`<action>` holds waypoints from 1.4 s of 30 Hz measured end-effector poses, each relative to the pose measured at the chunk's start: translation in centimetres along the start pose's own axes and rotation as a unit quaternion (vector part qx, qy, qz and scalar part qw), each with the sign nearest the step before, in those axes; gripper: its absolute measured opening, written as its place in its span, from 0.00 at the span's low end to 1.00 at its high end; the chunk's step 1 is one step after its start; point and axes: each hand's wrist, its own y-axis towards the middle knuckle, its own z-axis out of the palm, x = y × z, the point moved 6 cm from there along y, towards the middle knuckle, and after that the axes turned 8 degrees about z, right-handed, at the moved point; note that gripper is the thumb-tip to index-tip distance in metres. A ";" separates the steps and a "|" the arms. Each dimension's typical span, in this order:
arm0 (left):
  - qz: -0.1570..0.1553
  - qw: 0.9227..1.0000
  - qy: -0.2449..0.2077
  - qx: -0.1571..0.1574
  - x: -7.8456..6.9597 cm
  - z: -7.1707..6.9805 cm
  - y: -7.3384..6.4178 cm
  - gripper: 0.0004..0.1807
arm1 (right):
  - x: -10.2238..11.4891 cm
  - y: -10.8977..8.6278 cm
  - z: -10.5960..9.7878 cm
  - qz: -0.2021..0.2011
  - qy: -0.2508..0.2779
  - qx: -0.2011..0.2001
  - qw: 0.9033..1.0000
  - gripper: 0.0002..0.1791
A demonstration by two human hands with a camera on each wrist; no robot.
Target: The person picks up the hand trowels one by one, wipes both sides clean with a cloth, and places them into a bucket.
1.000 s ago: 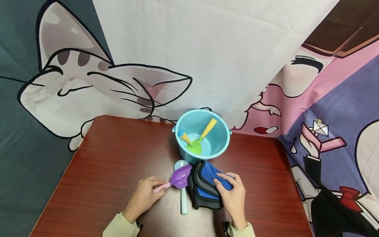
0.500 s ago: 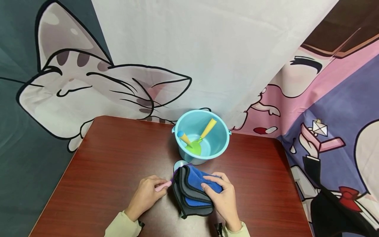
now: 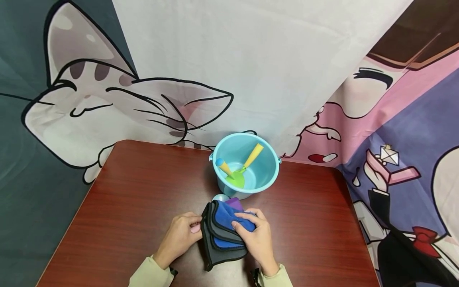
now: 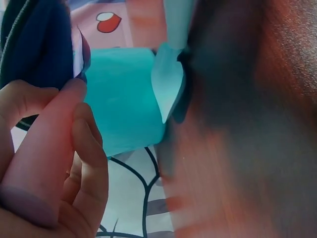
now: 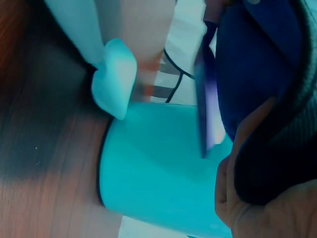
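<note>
My left hand (image 3: 179, 235) grips the pink handle of a toy shovel (image 4: 44, 153). Most of the shovel is behind the cloth in the head view, with only a corner of its purple blade (image 3: 234, 203) showing above. In my right hand (image 3: 257, 239) is a folded blue and grey cloth (image 3: 226, 239) with black edging, thumb on its blue face and fingers behind. The cloth overlaps the shovel close to my left fingertips. Underneath, a light blue toy shovel (image 4: 168, 82) lies on the table, mostly hidden from the head view.
A light blue bucket (image 3: 231, 190) stands just beyond the cloth, near the table's back edge. Inside it are a green toy shovel (image 3: 234, 180) with a yellow handle and a second yellow handle with a blue tip (image 3: 222, 165). A printed cartoon curtain (image 3: 272, 59) hangs behind the brown table (image 3: 143, 191).
My right hand has carried the cloth leftward across the purple shovel, covering most of the blade and then part of the handle. My left hand has stayed nearly in place. The bucket has not moved.
</note>
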 end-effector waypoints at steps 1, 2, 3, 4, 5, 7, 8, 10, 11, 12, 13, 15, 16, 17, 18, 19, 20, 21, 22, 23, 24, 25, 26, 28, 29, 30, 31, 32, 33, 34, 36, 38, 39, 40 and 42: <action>0.003 1.000 -0.001 -0.002 -0.1 -0.1 0.0 0.11 | -0.5 0.1 0.1 -0.004 -0.010 -0.004 1.000 0.15; 0.007 1.000 -0.001 -0.005 -0.2 -0.1 0.0 0.12 | -0.6 0.0 0.1 -0.009 -0.021 -0.009 1.000 0.15; 0.010 1.000 -0.001 -0.008 -0.3 -0.2 0.0 0.12 | -0.6 0.0 0.1 -0.015 -0.031 -0.015 0.999 0.15; 0.016 1.000 -0.001 -0.010 -0.4 -0.3 0.0 0.13 | -0.6 0.0 0.1 -0.021 -0.040 -0.021 0.999 0.15; 0.021 1.000 -0.001 -0.012 -0.4 -0.3 0.0 0.12 | -0.6 0.0 0.1 -0.026 -0.047 -0.027 0.998 0.15; 0.027 1.000 -0.001 -0.014 -0.5 -0.3 0.0 0.12 | -0.6 0.0 0.1 -0.028 -0.054 -0.034 0.998 0.14; 0.030 0.999 -0.002 -0.014 -0.6 -0.3 0.0 0.11 | -0.7 0.0 0.1 -0.028 -0.056 -0.037 0.997 0.14; 0.033 0.999 -0.003 -0.014 -0.6 -0.4 0.0 0.11 | -0.7 0.0 0.0 -0.023 -0.057 -0.041 0.997 0.13; 0.034 0.999 -0.004 -0.013 -0.7 -0.4 0.0 0.11 | -0.8 0.1 0.0 -0.020 -0.057 -0.043 0.997 0.13; 0.034 0.999 -0.003 -0.013 -0.7 -0.4 0.0 0.11 | -0.8 0.1 -0.1 -0.016 -0.056 -0.044 0.997 0.13; 0.036 0.999 -0.002 -0.012 -0.7 -0.4 0.0 0.11 | -0.9 0.1 -0.2 -0.012 -0.056 -0.047 0.997 0.13; 0.040 0.999 0.000 -0.011 -0.6 -0.4 0.0 0.10 | -1.0 0.2 -0.3 -0.006 -0.057 -0.051 0.997 0.13; 0.041 0.999 0.000 -0.011 -0.6 -0.4 0.0 0.10 | -1.1 0.2 -0.4 -0.004 -0.058 -0.054 0.997 0.13; 0.043 0.999 -0.001 -0.009 -0.6 -0.4 0.0 0.09 | -1.1 0.3 -0.5 -0.005 -0.060 -0.058 0.997 0.13; 0.044 0.999 -0.002 -0.008 -0.6 -0.5 0.0 0.09 | -1.1 0.3 -0.6 -0.006 -0.061 -0.062 0.996 0.13; 0.046 0.999 -0.004 -0.007 -0.6 -0.5 -0.1 0.09 | -1.2 0.4 -0.8 -0.007 -0.062 -0.066 0.996 0.13; 0.047 0.999 -0.005 -0.007 -0.5 -0.6 -0.1 0.09 | -1.2 0.4 -0.9 -0.009 -0.063 -0.070 0.995 0.14; 0.046 0.999 -0.006 -0.006 -0.5 -0.6 -0.1 0.09 | -1.3 0.4 -1.0 -0.011 -0.065 -0.075 0.995 0.14; 0.046 0.999 -0.007 -0.004 -0.4 -0.6 -0.1 0.09 | -1.3 0.5 -1.1 -0.011 -0.067 -0.079 0.995 0.14; 0.044 0.999 -0.005 -0.003 -0.4 -0.7 -0.2 0.09 | -1.4 0.5 -1.3 -0.011 -0.067 -0.082 0.994 0.14; 0.042 0.999 -0.005 -0.001 -0.3 -0.7 -0.2 0.10 | -1.4 0.5 -1.4 -0.010 -0.068 -0.085 0.994 0.14; 0.040 0.999 -0.003 0.000 -0.3 -0.8 -0.3 0.10 | -1.5 0.6 -1.6 -0.007 -0.068 -0.086 0.994 0.13; 0.037 0.999 -0.001 0.002 -0.2 -0.8 -0.3 0.11 | -1.5 0.6 -1.7 -0.004 -0.069 -0.087 0.994 0.13; 0.030 1.000 0.000 0.006 -0.1 -0.9 -0.4 0.11 | -1.7 0.7 -2.1 0.003 -0.069 -0.089 0.994 0.13; 0.026 1.000 0.000 0.007 -0.1 -0.9 -0.4 0.10 | -1.7 0.7 -2.3 0.004 -0.070 -0.092 0.993 0.13; 0.024 1.000 -0.002 0.009 -0.1 -0.9 -0.4 0.10 | -1.8 0.8 -2.5 0.005 -0.070 -0.094 0.993 0.13; 0.020 1.000 -0.003 0.009 0.0 -1.0 -0.4 0.10 | -1.8 0.8 -2.7 0.007 -0.069 -0.096 0.993 0.13; 0.016 1.000 -0.004 0.010 0.0 -1.0 -0.5 0.10 | -1.9 0.9 -2.9 0.005 -0.071 -0.099 0.993 0.12; 0.012 1.000 -0.004 0.011 0.1 -1.0 -0.5 0.10 | -1.9 0.9 -3.1 0.003 -0.072 -0.104 0.992 0.12; 0.008 1.000 -0.004 0.013 0.1 -1.0 -0.5 0.10 | -2.0 0.9 -3.3 0.001 -0.073 -0.107 0.992 0.12; -0.007 1.000 -0.005 0.019 0.3 -1.0 -0.6 0.11 | -2.0 0.9 -3.7 -0.003 -0.075 -0.114 0.991 0.12; -0.028 0.999 -0.002 0.029 0.6 -1.0 -0.7 0.11 | -2.1 0.9 -4.0 -0.004 -0.076 -0.118 0.990 0.13; -0.039 0.999 -0.002 0.035 0.8 -1.0 -0.8 0.12 | -2.1 0.9 -4.2 -0.002 -0.074 -0.118 0.990 0.12; -0.050 0.998 -0.001 0.042 0.9 -1.0 -0.9 0.12 | -2.2 0.9 -4.3 0.001 -0.071 -0.117 0.991 0.12; -0.069 0.996 0.000 0.055 1.2 -0.9 -1.0 0.13 | -2.3 1.0 -4.6 0.009 -0.067 -0.114 0.991 0.12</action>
